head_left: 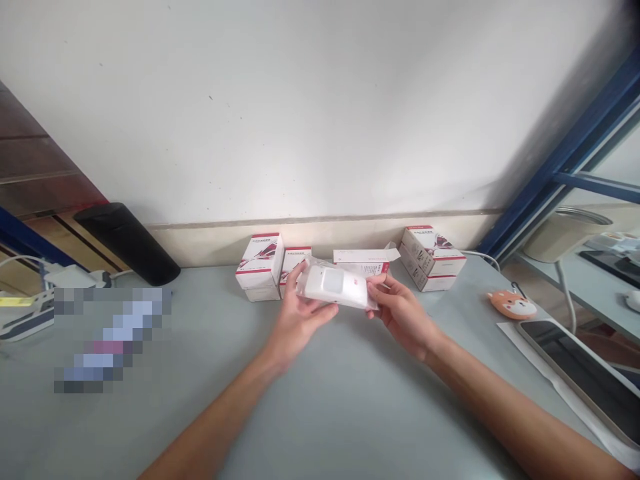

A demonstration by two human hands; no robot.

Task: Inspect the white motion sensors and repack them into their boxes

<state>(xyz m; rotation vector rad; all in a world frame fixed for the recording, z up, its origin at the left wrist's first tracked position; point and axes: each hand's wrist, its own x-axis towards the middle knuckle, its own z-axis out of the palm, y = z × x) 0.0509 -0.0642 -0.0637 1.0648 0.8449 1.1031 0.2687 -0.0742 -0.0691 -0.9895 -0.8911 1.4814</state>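
A white motion detector [327, 283] in a clear plastic bag is held up above the table, lying lengthwise and tilted slightly down to the right. My left hand [299, 313] grips its left end, thumb below and fingers behind. At the right end, my right hand [397, 307] pinches the bag's edge between thumb and fingers. Just behind the detector stands a white carton [365, 257] with an open flap at its right; its lower part is partly hidden by the detector and my hands.
Red-and-white boxes [260, 260] are stacked at the wall, with a smaller box [297, 255] beside them and another stack [433, 260] to the right. A black cylinder [133, 243] leans at back left. An orange dog-face case [513, 305] and a phone [575, 363] lie right on the grey table [320, 407].
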